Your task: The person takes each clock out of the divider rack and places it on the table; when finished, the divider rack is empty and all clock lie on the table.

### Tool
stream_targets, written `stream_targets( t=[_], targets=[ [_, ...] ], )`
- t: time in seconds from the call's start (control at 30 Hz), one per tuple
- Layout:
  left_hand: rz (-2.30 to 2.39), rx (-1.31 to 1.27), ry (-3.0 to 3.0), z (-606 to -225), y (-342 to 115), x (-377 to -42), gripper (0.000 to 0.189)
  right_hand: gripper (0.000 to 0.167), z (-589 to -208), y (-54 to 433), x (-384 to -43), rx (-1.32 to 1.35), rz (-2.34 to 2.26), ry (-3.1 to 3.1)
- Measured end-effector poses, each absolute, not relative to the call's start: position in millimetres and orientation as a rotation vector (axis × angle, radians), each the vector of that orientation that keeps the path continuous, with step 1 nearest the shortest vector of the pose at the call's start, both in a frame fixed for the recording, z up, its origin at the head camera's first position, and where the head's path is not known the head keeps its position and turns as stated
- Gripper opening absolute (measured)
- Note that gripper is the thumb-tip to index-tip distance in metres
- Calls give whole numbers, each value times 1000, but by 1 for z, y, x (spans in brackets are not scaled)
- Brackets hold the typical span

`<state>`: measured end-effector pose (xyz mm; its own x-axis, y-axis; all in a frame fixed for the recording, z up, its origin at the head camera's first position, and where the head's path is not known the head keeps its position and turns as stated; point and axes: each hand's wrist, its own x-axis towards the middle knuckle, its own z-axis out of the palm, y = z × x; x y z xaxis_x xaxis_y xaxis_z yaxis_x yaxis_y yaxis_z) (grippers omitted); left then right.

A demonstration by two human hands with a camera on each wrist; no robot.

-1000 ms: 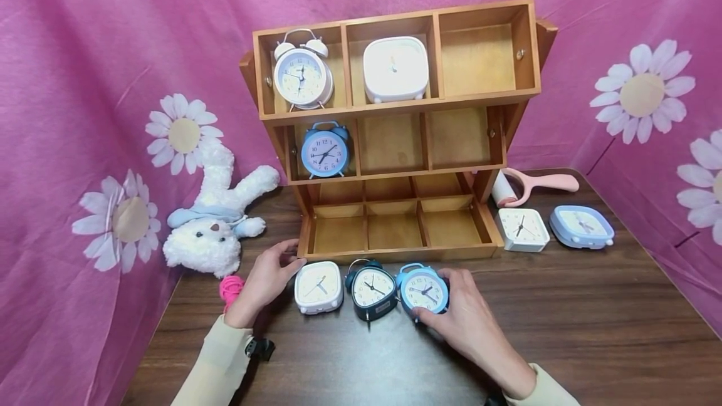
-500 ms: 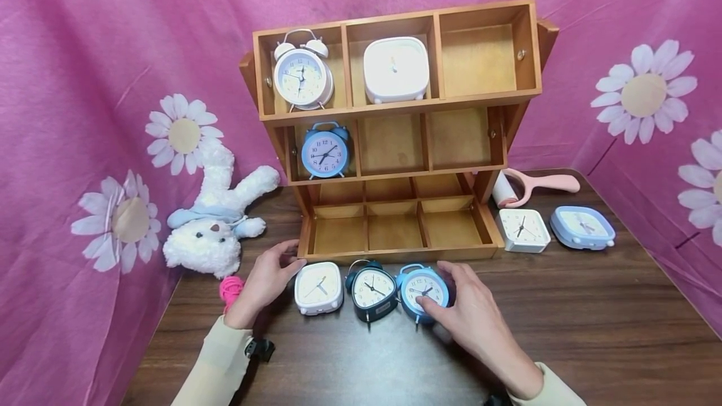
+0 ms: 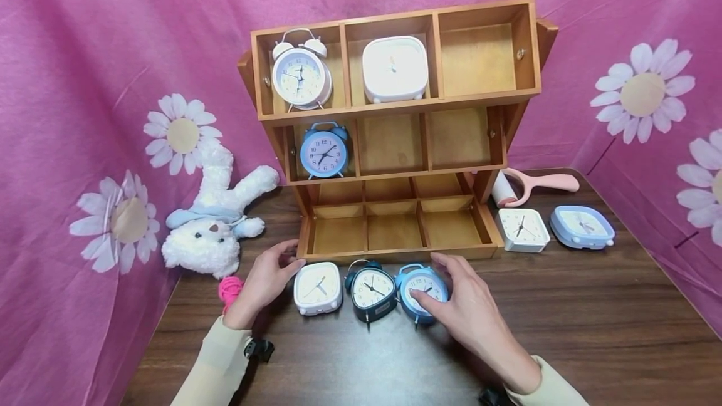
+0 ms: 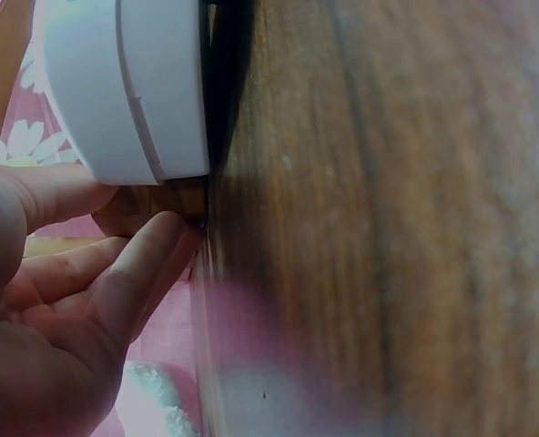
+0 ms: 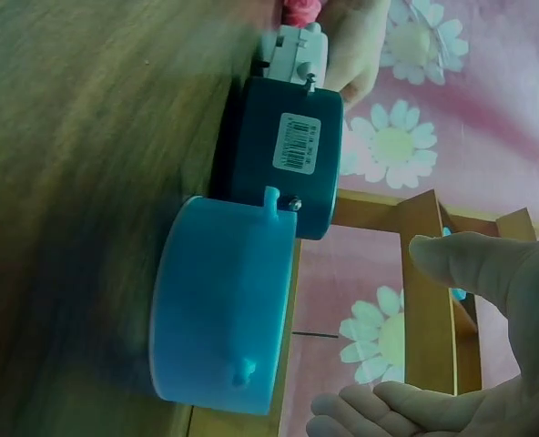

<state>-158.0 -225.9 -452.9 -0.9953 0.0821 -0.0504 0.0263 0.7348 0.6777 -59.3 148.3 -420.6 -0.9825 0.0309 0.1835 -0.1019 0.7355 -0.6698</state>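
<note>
Head view — right hand (image 3: 476, 318) beside the blue clock (image 3: 418, 282), thumb and fingers spread; clear of it in the right wrist view. Blue clock on the table (image 3: 350, 368), in a row with a dark green clock (image 3: 372, 290) and a white clock (image 3: 318, 290). Left hand (image 3: 269, 277) at the wooden rack (image 3: 391, 143) — lower left corner pinched between thumb and bent fingers.
</note>
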Motion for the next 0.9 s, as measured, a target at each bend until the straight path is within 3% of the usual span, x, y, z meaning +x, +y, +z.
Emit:
stream_targets(
  t=[0.5,0.77,0.9],
  targets=[
    [1137,81,2840,-450,-226,-158,50,72,-412,137,-73,164,1106,-2689],
    [1225,267,2911,-472,-238,-165,50,73,-395,125,-85,212,1164,-2675],
    [1218,221,2886,-460,-231,-161,49,74,-389,116,-93,228,1202,-2664]
  ],
)
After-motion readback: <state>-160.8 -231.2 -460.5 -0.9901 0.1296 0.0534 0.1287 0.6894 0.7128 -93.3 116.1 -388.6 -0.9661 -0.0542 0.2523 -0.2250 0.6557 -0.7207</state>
